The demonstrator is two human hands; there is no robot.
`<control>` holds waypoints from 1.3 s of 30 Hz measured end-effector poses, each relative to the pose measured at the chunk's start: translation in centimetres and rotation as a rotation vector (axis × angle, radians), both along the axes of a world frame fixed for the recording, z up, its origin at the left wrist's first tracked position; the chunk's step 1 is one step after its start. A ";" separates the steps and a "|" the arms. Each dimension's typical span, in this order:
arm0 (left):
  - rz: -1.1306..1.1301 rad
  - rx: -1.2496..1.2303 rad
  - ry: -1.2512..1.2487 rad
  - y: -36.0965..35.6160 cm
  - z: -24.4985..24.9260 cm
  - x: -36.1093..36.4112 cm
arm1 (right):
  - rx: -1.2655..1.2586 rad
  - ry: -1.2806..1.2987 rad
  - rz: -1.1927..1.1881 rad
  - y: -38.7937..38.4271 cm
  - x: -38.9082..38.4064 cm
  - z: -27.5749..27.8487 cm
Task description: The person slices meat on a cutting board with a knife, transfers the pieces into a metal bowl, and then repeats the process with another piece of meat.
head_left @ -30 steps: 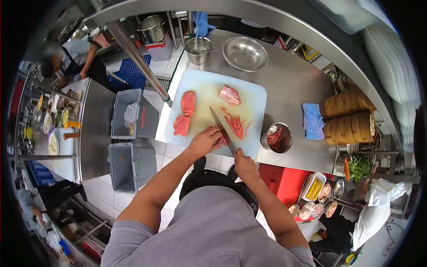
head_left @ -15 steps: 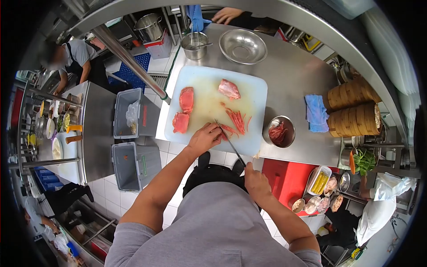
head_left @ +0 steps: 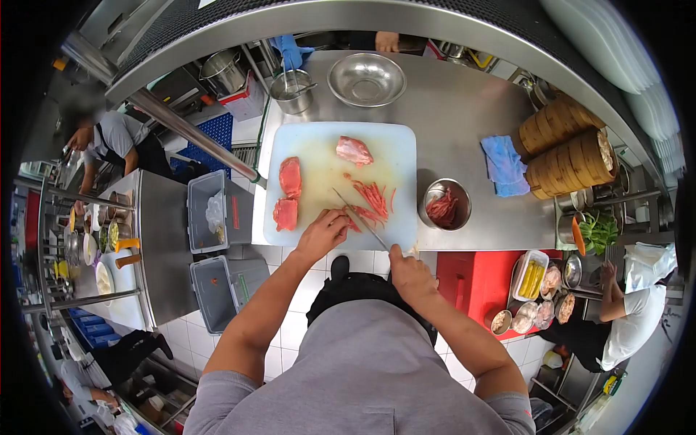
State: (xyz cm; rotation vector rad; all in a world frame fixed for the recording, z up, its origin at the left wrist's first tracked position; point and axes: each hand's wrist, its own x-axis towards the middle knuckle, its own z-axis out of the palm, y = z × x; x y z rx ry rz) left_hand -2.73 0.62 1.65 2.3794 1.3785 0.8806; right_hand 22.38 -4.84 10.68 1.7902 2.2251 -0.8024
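My right hand point(head_left: 412, 275) is wrapped round the handle of a long knife point(head_left: 360, 219), its blade slanting to the upper left over the white cutting board point(head_left: 290, 134). My left hand point(head_left: 324, 233) lies at the board's front edge, fingers curled down on a small piece of raw meat point(head_left: 354, 225) close beside the blade; the fingers partly hide it. Right of the blade lie raw meat strips point(head_left: 371, 196). Farther back sits a chunk of raw meat point(head_left: 354, 151). At the left are two red slabs of meat point(head_left: 289, 176), one behind the other.
Right of the board stands a metal pot point(head_left: 457, 219) holding meat strips. Behind are a metal bowl point(head_left: 367, 80) and a pot with a utensil point(head_left: 292, 94). A blue cloth point(head_left: 505, 167) lies near bamboo steamers point(head_left: 569, 170). Co-workers stand at left point(head_left: 119, 141) and right point(head_left: 638, 319).
The view has shifted, so the board appears farther left and lower. The knife still lies beside my left fingers. The co-worker at right now shows a forearm; the hand across the table has shifted.
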 end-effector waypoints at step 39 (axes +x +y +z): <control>-0.242 -0.234 0.409 7.2 5.7 4.0 | 0.217 0.361 -0.360 -1.4 5.8 0.1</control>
